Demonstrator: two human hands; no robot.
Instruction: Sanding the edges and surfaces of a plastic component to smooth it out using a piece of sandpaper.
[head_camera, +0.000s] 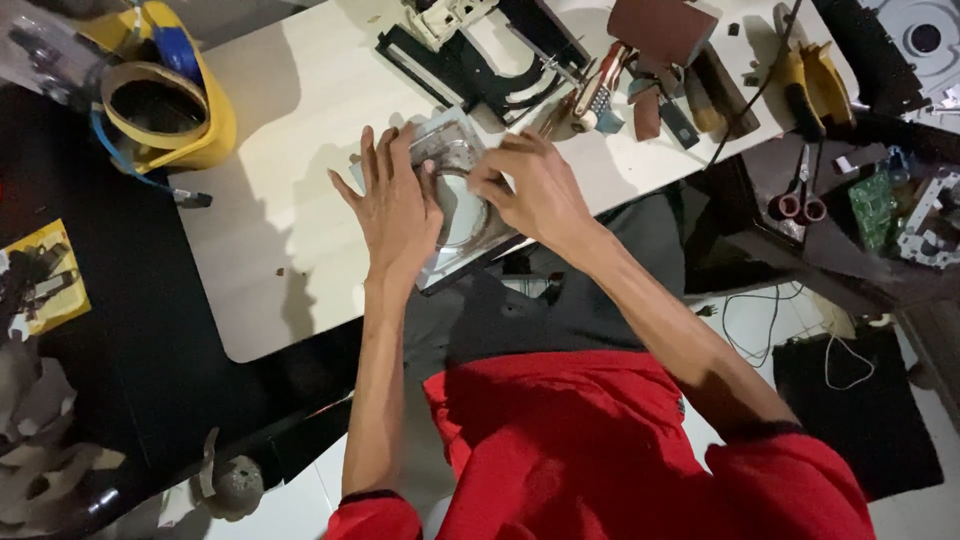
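A grey metal plate with a round opening (462, 215) lies at the near edge of a pale table (290, 140). My left hand (398, 205) rests flat on its left part, fingers spread and pointing away from me. My right hand (535, 190) is over its right side, fingertips pinched at the rim of the round opening; whatever is between the fingertips is too small to make out. A clear plastic part (440, 140) lies just beyond the plate, partly under my fingers.
A black frame part (480, 70) lies farther back. Several hand tools, pliers (595, 95) and a brown pad (655, 25) crowd the back right. Yellow tape rolls (160, 100) stand at the left. Scissors (797, 200) and a green circuit board (875, 205) lie at the right.
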